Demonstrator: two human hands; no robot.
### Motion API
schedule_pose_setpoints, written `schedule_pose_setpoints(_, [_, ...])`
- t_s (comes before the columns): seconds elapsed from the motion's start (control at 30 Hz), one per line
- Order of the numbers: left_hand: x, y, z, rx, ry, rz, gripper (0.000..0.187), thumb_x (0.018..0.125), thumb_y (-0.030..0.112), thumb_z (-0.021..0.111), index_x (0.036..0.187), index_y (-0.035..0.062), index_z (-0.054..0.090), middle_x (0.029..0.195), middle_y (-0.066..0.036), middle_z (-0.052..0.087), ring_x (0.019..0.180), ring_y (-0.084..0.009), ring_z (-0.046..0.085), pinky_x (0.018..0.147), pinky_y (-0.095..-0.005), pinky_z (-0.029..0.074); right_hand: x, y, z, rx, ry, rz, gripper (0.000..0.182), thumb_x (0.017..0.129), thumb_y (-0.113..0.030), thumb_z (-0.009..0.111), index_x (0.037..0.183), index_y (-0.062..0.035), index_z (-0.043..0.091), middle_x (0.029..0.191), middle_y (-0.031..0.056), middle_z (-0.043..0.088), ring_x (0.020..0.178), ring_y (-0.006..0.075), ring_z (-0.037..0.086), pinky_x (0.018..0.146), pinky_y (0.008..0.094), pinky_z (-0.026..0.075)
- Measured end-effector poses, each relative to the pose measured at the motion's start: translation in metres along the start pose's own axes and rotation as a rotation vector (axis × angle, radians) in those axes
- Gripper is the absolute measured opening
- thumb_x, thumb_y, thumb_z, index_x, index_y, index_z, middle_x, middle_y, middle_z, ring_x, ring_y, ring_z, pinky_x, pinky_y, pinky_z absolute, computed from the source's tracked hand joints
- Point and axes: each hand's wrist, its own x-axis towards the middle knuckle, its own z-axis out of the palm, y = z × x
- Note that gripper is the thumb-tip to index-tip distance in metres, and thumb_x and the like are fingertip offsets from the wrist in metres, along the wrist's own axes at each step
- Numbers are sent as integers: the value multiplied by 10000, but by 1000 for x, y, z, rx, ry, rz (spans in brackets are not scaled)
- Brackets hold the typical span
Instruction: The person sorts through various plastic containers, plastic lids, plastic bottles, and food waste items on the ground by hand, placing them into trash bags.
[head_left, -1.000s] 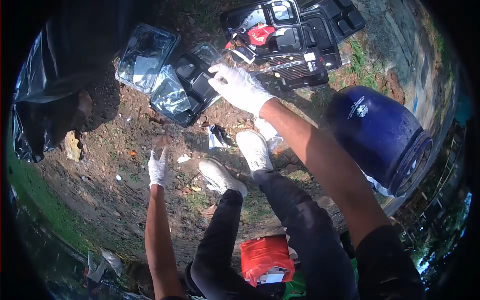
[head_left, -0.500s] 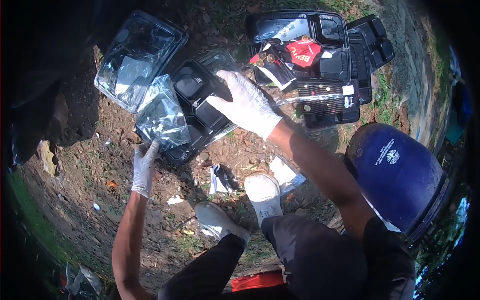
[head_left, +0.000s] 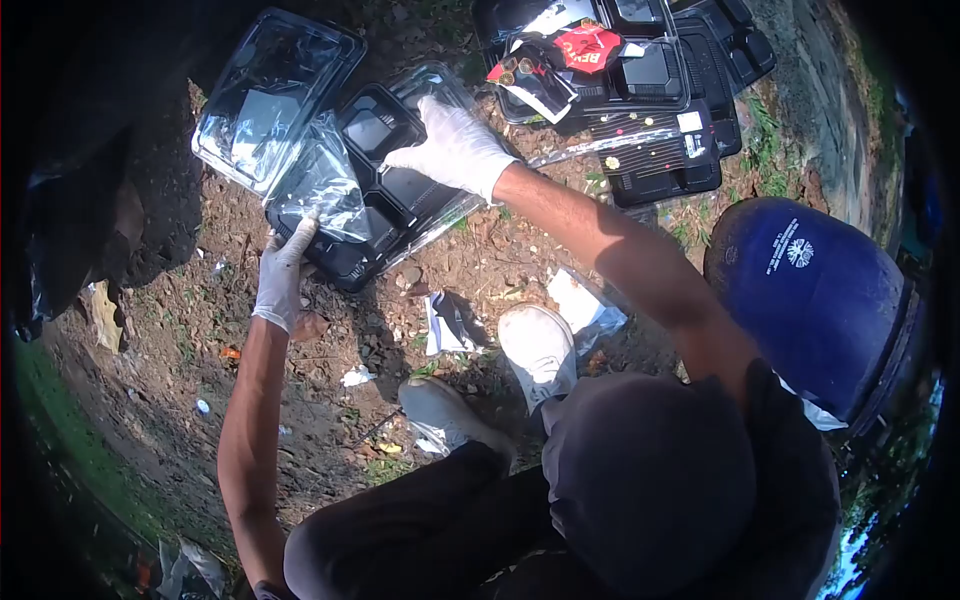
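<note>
A black compartment food tray (head_left: 388,205) lies on the dirt between my hands. My left hand (head_left: 284,270), in a white glove, grips its near left corner, thumb on top and fingers partly hidden below. A crumpled clear plastic bag (head_left: 330,185) covers the tray's left part. My right hand (head_left: 452,150), gloved too, holds the tray's right side, its thumb over the compartments. Just beyond those fingers is a clear plastic lid (head_left: 437,82). Against the bag's upper left rests a larger clear plastic container (head_left: 290,60).
Several black trays (head_left: 655,130) pile up at the upper right, with a red and black wrapper (head_left: 590,47) on top. A blue drum (head_left: 810,300) lies at the right. Paper scraps (head_left: 445,325) and a white sheet (head_left: 580,300) litter the ground near my shoes (head_left: 538,345).
The view has shifted, so the trays sit higher in the picture and more of my legs shows. Both hands stay at the black food tray.
</note>
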Motion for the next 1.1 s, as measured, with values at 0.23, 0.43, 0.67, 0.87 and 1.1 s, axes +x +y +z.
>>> schedule_pose_setpoints(0.23, [-38, 11, -25, -105, -95, 243, 432, 905, 235, 788, 1248, 30, 626, 1077, -50, 709, 968, -152, 671, 872, -320, 531, -18, 17, -8, 332, 12, -124, 788, 798, -378, 849, 1384, 20, 506, 1259, 243, 650, 1199, 285, 630, 992, 377, 500])
schedule_pose_setpoints(0.43, [-87, 2, -59, 108, -58, 465, 307, 881, 49, 767, 1169, -8, 677, 1116, -71, 722, 977, -136, 676, 870, -292, 532, -38, -7, -16, 540, -124, -404, 316, 886, -269, 762, 1080, -50, 645, 921, 80, 659, 875, 182, 628, 811, 358, 497])
schedule_pose_setpoints(0.67, [-154, -6, -88, 951, 275, 1195, 317, 727, -26, 779, 1017, 22, 661, 1085, -98, 669, 1026, -264, 652, 909, -369, 515, -40, -32, -3, 38, 162, -1066, 248, 744, -37, 677, 975, -127, 671, 1077, 72, 676, 1046, 299, 640, 897, 425, 522])
schedule_pose_setpoints(0.87, [-157, -76, -115, 1597, 176, 1001, 532, 639, 61, 824, 1137, 107, 641, 1219, -115, 617, 1172, -358, 581, 967, -482, 481, -32, 10, 15, -276, 107, -996, 430, 870, -214, 653, 1297, -190, 609, 1289, 57, 612, 1137, 276, 609, 939, 441, 512])
schedule_pose_setpoints(1.1, [-171, -44, -90, 1769, 16, 640, 545, 789, 373, 809, 1205, 54, 661, 1228, -160, 608, 1102, -333, 604, 877, -443, 505, -52, 34, -44, -362, 4, -754, 278, 923, -253, 669, 1142, -83, 651, 1077, 112, 653, 1024, 335, 628, 912, 444, 509])
